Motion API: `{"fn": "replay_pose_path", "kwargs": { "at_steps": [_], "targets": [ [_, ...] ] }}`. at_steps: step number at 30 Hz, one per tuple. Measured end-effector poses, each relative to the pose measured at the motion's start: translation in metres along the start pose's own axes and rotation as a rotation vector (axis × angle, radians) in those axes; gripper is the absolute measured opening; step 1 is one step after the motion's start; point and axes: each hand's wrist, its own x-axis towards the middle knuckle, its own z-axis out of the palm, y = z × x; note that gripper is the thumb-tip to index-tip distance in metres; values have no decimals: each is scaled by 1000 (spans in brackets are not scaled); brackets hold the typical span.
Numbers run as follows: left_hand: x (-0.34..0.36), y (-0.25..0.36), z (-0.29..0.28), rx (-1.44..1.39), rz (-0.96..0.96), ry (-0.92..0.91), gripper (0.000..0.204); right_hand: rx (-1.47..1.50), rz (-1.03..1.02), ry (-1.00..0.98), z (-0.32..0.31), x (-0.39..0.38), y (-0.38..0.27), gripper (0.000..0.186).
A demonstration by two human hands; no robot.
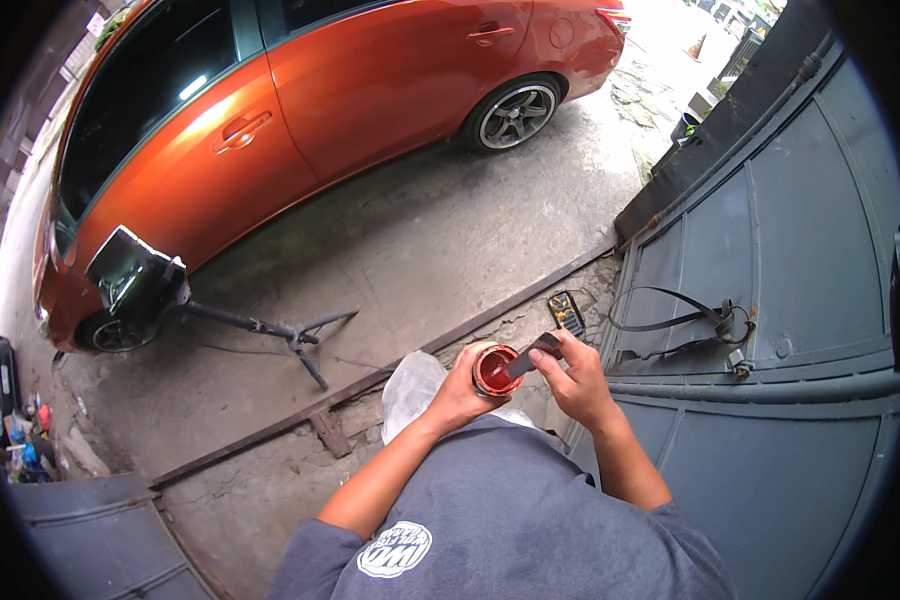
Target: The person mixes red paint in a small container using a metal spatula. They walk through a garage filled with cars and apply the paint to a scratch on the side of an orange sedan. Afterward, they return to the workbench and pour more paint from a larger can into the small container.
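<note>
My left hand (460, 392) wraps around a small round can (495, 369) that shows orange-red paint inside. My right hand (573, 375) pinches a flat dark stirring stick (532, 355), whose lower end dips into the can. Both hands are held in front of my chest, above a rough concrete strip by a grey metal gate. My grey shirt fills the bottom of the view.
An orange car (300, 110) stands on the concrete ahead. A black panel on a metal stand (135, 275) sits beside its front wheel. A clear plastic bag (410, 390) and a small handheld device (567, 312) lie on the ground. Grey gate (800, 250) with black straps at right.
</note>
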Motion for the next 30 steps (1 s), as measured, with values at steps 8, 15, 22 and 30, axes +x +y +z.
{"fn": "replay_pose_path", "kwargs": {
  "at_steps": [8,15,22,30],
  "targets": [
    [85,-23,-12,-68,2,17,84,-88,-196,22,-10,85,22,13],
    [187,-74,-72,-60,-10,115,84,-153,-155,-100,5,230,37,13],
    [313,-100,-175,-16,-48,249,84,-111,-165,-209,47,415,32,13],
    [399,-92,-257,61,-9,352,86,-41,-92,-203,55,543,18,20]
  ]
}}
